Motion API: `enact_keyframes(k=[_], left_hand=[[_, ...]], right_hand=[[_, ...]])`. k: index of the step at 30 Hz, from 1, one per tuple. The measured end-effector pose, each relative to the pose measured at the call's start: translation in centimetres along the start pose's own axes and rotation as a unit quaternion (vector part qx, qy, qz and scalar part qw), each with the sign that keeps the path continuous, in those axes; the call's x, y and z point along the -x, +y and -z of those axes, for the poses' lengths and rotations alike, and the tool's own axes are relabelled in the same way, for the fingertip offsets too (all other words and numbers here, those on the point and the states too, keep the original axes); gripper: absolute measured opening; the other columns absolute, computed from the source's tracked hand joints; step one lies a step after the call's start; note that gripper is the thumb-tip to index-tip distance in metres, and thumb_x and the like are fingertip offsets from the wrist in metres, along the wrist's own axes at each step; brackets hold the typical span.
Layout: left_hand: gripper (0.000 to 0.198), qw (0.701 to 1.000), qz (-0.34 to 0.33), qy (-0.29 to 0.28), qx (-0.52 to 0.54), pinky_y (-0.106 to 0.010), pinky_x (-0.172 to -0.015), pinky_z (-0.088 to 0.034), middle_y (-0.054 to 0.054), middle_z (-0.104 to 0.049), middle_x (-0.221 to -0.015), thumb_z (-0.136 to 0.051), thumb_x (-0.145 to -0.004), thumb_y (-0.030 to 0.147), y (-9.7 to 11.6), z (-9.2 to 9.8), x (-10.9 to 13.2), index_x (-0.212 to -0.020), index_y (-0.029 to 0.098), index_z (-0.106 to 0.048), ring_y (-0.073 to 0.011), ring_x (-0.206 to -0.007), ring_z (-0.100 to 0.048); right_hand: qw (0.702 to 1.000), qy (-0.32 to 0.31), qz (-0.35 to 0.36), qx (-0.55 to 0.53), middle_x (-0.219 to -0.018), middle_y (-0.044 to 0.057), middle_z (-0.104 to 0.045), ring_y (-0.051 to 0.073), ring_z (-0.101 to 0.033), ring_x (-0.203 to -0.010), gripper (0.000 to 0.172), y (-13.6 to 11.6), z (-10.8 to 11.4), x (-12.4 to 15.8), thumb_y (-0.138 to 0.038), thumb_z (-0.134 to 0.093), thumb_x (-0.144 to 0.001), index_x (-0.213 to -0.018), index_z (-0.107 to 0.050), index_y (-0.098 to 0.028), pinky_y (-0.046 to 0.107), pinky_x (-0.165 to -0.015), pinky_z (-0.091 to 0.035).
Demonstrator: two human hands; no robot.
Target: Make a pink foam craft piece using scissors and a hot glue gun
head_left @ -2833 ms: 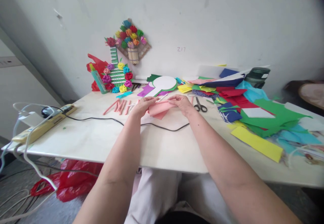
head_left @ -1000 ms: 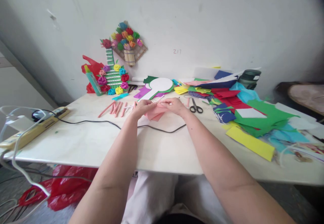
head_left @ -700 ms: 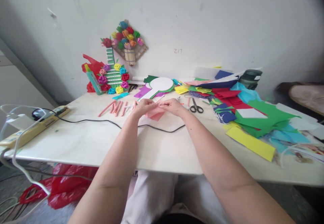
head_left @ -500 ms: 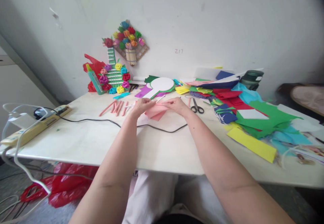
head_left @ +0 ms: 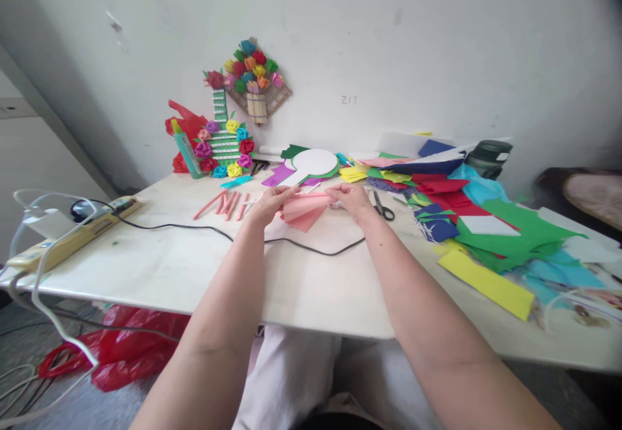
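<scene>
Between my hands, just above the white table, is a piece of salmon-pink paper [head_left: 304, 213] with its upper edge rolled and a loose flap hanging below. My left hand [head_left: 273, 204] pinches the left end of the roll. At the right end, my right hand [head_left: 352, 200] grips it with the fingers closed. Several pink paper rolls [head_left: 230, 204] lie on the table left of my left hand. Black-handled scissors [head_left: 383, 208] rest just beyond my right wrist. Behind the hands lies a white round-headed paddle shape [head_left: 315, 163] with a green edge.
A black cable [head_left: 311, 248] crosses the table below my hands, toward a yellowish power strip [head_left: 78, 239] at left. Coloured paper sheets [head_left: 510, 229] cover the right side. A green glue bottle [head_left: 188, 151] stands by a paper-flower model [head_left: 226, 142] near the wall.
The upper edge of the pink paper now shows as a roll between my hands, and the white stick seen there before is no longer visible. The view has shifted slightly.
</scene>
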State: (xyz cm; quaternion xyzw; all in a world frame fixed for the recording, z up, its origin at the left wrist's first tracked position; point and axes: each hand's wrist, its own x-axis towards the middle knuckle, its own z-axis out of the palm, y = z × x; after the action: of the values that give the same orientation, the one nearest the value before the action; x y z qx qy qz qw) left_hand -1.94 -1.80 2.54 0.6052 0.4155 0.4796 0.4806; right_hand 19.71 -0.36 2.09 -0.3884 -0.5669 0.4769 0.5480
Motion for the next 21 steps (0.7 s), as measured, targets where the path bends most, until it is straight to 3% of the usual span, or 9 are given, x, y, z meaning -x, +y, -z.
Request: enact_keyframes(k=[5,13,21], left_hand=[[0.041,0.999,-0.007,-0.026,0.046,-0.022,-0.052,-0.037,-0.004,-0.064,-0.069,-0.078,-0.053,0.04,-0.38,-0.06,-0.29,-0.083,0.013,-0.069,-0.0112,-0.058,-0.055],[0.031,0.999,-0.03,-0.028,0.014,-0.022,-0.053,-0.037,-0.002,-0.063,-0.063,-0.078,-0.054,0.039,-0.7,0.27,-0.4,-0.071,0.014,-0.069,-0.0101,-0.057,-0.053],[0.043,0.996,-0.045,-0.027,-0.066,-0.026,-0.064,-0.043,-0.008,-0.07,-0.084,-0.075,-0.057,0.043,0.09,-0.63,-0.09,-0.091,0.015,-0.073,-0.0174,-0.073,-0.059]], right_hand=[[0.999,-0.017,0.007,0.031,-0.056,-0.001,-0.06,0.008,-0.047,-0.049,0.024,-0.28,-0.3,0.37,-0.036,-0.073,-0.055,-0.067,-0.069,-0.016,0.023,-0.05,-0.04],[0.998,-0.031,0.032,0.046,-0.057,-0.002,-0.06,0.009,-0.047,-0.051,0.021,-0.31,-0.56,0.42,-0.036,-0.071,-0.057,-0.066,-0.068,-0.016,0.023,-0.052,-0.038],[0.996,-0.042,0.051,0.064,-0.06,-0.001,-0.061,0.01,-0.049,-0.056,0.021,-0.38,-0.97,0.64,-0.034,-0.07,-0.058,-0.067,-0.068,-0.015,0.024,-0.057,-0.04]])
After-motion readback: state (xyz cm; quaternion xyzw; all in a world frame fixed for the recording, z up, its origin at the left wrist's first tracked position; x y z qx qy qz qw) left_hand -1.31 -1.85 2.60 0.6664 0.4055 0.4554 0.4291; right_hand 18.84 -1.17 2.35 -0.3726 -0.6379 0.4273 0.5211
